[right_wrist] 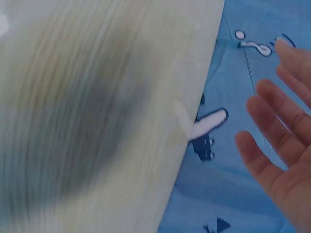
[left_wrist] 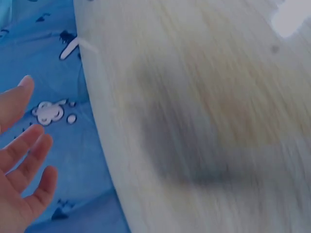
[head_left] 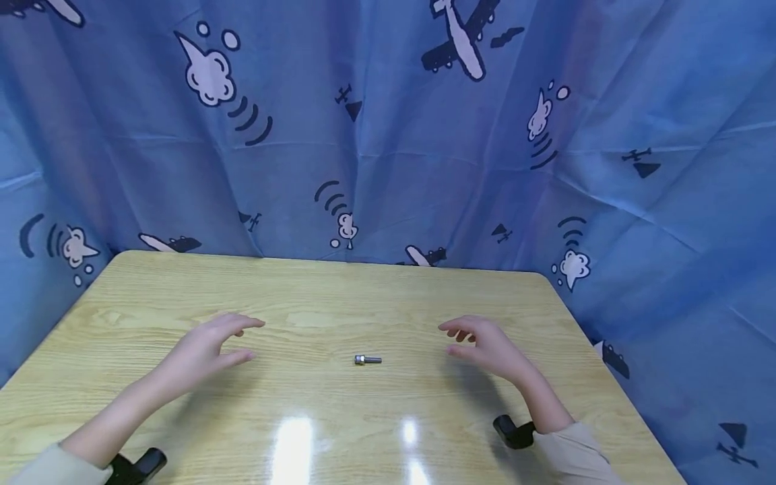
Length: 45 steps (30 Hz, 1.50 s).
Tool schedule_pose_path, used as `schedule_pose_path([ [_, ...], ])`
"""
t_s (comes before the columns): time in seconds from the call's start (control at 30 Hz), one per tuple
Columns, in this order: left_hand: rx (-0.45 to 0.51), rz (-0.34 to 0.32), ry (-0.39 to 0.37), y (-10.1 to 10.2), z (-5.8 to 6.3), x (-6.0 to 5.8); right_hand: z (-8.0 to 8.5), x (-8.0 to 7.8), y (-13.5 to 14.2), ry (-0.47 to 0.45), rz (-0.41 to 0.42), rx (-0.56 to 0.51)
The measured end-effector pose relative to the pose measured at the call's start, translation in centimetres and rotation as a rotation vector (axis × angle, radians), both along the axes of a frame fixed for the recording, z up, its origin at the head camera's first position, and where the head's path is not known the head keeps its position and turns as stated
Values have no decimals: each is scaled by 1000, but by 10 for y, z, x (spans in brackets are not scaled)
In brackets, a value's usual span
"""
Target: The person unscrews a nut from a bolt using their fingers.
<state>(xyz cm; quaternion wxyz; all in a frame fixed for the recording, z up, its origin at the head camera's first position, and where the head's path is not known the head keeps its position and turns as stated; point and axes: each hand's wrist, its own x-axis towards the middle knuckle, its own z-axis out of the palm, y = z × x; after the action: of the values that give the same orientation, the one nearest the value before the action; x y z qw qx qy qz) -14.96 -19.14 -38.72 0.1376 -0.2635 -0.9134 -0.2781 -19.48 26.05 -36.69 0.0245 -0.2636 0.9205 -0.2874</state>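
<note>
A small metal bolt (head_left: 368, 360) lies on its side near the middle of the wooden table, its head to the left and its shank to the right. Something brass-coloured shows next to the head, too small to make out. Left of the bolt, my left hand (head_left: 209, 347) hovers above the table with thumb and fingers apart, holding nothing. On the other side, my right hand (head_left: 485, 343) is held over the table, fingers loosely bent and nothing in them. Both wrist views show relaxed fingers, the left hand (left_wrist: 24, 179) and the right hand (right_wrist: 286, 145), with no bolt in sight.
The light wooden table (head_left: 315, 296) reflects bright lamps near its front. Behind and beside it hangs a blue curtain (head_left: 388, 135) printed with planes and clouds. A black wrist device (head_left: 514, 432) sits on the right wrist, another black device (head_left: 138, 466) on the left.
</note>
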Motion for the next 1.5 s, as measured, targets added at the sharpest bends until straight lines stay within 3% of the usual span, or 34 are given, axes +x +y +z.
schedule_pose_path([
  [0.23,-21,-94,-81,25,-12,-8,-18,-4,-21,-42,82,-31],
  [0.53,34,-115,-104,49,-24,-17,-28,-11,-45,-98,106,-83],
  [0.67,47,-144,-149,59,-27,-20,-30,-14,-55,-108,126,-67],
  [0.9,49,-163,-161,77,-33,-27,-34,-18,-71,-133,165,-66],
  [1.13,69,-227,-197,105,-45,-33,-37,-15,-81,-150,202,0],
  [1.27,87,-222,-237,115,-48,-35,-40,-17,-91,-161,199,20],
  [1.5,82,-183,-235,129,-50,-44,-44,-23,-105,-154,182,39],
])
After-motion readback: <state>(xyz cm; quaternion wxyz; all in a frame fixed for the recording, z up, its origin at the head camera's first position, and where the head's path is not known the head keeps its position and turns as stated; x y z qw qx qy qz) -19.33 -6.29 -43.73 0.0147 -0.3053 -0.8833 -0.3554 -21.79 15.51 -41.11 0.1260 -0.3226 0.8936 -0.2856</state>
